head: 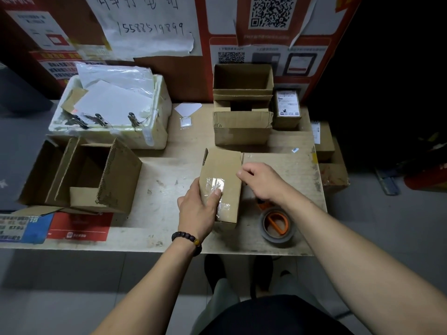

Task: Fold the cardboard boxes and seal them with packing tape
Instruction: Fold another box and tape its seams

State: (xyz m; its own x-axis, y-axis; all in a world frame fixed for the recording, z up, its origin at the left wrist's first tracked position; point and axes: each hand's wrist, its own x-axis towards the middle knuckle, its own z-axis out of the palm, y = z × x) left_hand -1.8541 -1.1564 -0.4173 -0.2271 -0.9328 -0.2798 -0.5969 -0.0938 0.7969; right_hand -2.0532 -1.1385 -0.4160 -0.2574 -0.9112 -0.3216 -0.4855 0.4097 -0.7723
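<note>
1. The left hand (197, 209) grips the near left edge of the small cardboard box (221, 187), thumb pressed flat on the clear packing tape (215, 187) across its top
2. The right hand (262, 181) rests at the box's right edge with fingers loosely curled; whether it pinches a tape end or the box edge I cannot tell
3. The box lies near the front middle of the table (169, 165), its long axis running away from the person, far end open with a flap up
4. The tape roll (278, 224) sits just right of the box, near the table's front edge
5. Risks, as I judge them: uneven thumb pressure could leave the tape wrinkled or lifting, and a push from the right hand could skew the box, so the seam seals crooked
</note>
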